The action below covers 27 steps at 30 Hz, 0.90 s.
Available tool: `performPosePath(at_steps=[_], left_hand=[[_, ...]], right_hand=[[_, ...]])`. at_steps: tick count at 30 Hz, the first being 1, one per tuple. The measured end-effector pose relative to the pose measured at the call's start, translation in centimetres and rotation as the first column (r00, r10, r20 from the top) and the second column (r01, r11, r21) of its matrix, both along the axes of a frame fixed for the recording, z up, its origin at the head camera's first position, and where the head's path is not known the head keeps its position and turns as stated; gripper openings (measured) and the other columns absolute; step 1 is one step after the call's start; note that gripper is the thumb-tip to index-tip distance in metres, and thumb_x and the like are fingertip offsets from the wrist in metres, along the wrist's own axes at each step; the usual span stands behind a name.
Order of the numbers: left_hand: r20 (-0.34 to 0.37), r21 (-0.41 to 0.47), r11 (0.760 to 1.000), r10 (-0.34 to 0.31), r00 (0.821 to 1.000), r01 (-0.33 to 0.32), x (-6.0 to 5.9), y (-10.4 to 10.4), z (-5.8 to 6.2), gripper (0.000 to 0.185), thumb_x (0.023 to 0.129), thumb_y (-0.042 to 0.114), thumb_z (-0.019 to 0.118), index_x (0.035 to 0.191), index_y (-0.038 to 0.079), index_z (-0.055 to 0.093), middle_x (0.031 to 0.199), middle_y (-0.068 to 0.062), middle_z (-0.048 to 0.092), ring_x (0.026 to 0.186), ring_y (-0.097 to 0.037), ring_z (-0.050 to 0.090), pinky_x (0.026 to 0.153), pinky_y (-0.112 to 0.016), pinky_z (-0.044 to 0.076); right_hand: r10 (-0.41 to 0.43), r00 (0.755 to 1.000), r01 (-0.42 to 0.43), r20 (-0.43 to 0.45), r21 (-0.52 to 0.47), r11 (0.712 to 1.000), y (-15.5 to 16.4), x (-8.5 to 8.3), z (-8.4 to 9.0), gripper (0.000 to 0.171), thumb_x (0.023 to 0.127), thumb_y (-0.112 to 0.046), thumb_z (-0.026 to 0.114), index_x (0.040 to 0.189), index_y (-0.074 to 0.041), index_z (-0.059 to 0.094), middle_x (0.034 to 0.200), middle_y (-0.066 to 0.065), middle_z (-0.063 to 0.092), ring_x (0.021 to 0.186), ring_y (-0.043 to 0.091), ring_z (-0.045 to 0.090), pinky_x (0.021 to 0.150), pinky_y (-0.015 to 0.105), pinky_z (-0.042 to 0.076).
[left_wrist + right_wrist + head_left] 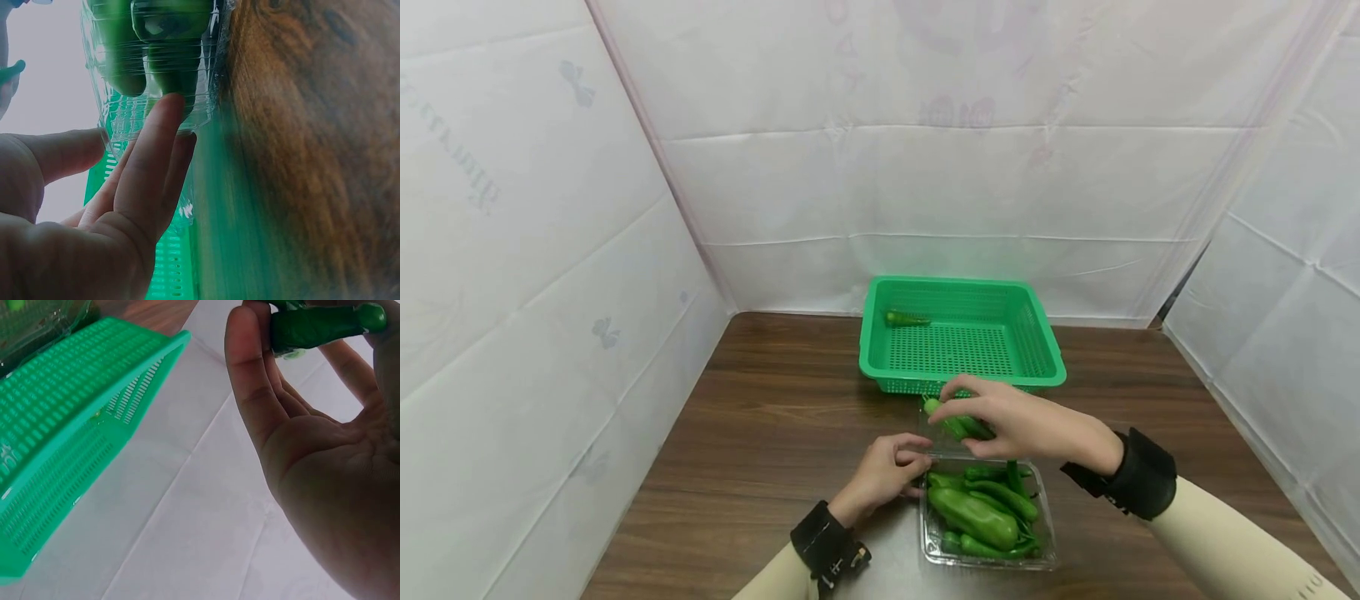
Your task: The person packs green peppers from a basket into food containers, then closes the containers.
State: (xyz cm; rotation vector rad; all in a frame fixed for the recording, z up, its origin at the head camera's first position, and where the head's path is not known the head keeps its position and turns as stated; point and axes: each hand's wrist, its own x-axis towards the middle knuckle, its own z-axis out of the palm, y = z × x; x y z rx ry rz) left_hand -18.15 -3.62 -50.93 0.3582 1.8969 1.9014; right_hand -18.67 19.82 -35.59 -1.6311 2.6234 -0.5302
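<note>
My right hand (1011,417) pinches green chili peppers (955,427) between thumb and fingers, above the raised clear lid. The right wrist view shows a dark green pepper (325,326) between the fingertips; exactly how many are held is unclear. Below it stands an opened clear plastic container (988,562) with several green peppers inside, including one large, thick pepper (973,517). My left hand (883,475) rests against the container's left side. In the left wrist view its fingers (150,159) reach fairly straight along the ribbed plastic wall, the thumb near the rim.
A green perforated basket (1051,354) stands behind the container, with a single green pepper (907,319) at its back left. The brown wooden table (752,425) extends to both sides. White sheeting (925,192) encloses the table at the back and sides.
</note>
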Motion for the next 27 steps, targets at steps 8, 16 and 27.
performPosePath(at_steps=[8,16,27], left_hand=[[0.016,0.005,0.999,0.036,0.999,-0.036,0.3,0.1,0.0,0.033,0.098,0.000,0.068,0.130,-0.005,0.063,0.106,-0.022,0.075,0.087,-0.031,0.076,0.066,-0.039,0.065],[0.005,-0.011,1.000,0.024,1.000,-0.024,0.3,0.0,0.1,0.032,0.099,0.001,0.065,0.131,-0.004,0.064,0.100,-0.018,0.077,0.077,-0.026,0.076,0.066,-0.041,0.065],[-0.017,-0.052,0.998,0.020,1.000,-0.021,0.1,0.0,0.2,0.033,0.099,0.008,0.069,0.129,-0.004,0.065,0.103,-0.012,0.078,0.073,-0.019,0.074,0.063,-0.036,0.065]], right_hand=[[0.020,0.990,-0.036,0.142,0.114,0.993,-0.3,2.1,-0.6,0.047,0.099,-0.015,0.070,0.142,-0.029,0.058,0.141,0.004,0.052,0.097,0.009,0.058,0.077,0.021,0.046],[0.062,0.964,-0.114,0.260,0.190,0.975,-0.9,3.2,-1.8,0.046,0.098,-0.013,0.071,0.140,-0.028,0.059,0.141,0.006,0.052,0.117,0.013,0.061,0.092,0.020,0.052],[0.060,0.963,-0.126,0.263,0.239,0.963,-1.4,4.1,-3.4,0.048,0.091,-0.011,0.078,0.134,-0.027,0.065,0.135,0.002,0.056,0.112,0.009,0.060,0.085,0.017,0.052]])
